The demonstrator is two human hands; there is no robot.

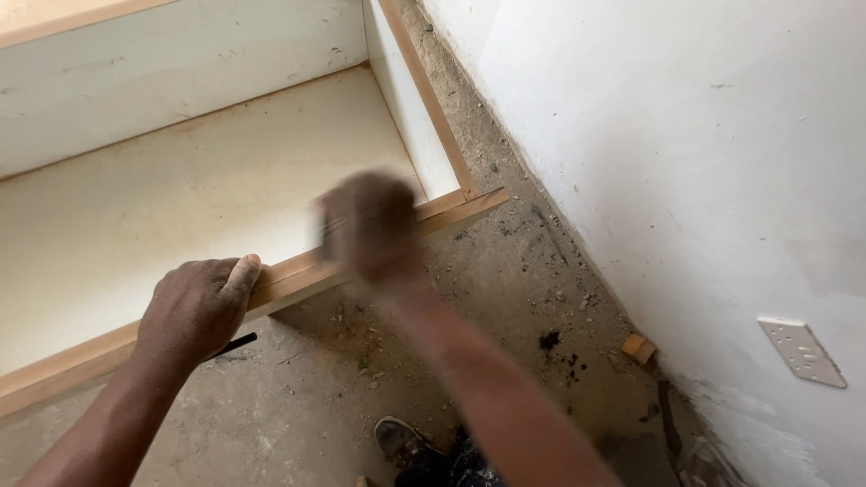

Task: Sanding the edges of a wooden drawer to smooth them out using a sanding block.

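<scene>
Cabinet frame [298,275]: lying on concrete floor [298,397] beside white wall [677,162]. My left hand [194,311] grips its near wooden edge; my right hand [370,225], blurred on that edge, grip unreadable.

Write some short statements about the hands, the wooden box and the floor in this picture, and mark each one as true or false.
1. The left hand rests on the wooden front edge of the white cabinet box. True.
2. The right hand appears sharp and motionless. False: it is blurred, over the same edge.
3. A wall socket plate sits on the white wall. True.
4. The concrete floor is covered with carpet. False: it is bare and dusty.
5. A small wooden block lies by the wall. True.
</scene>
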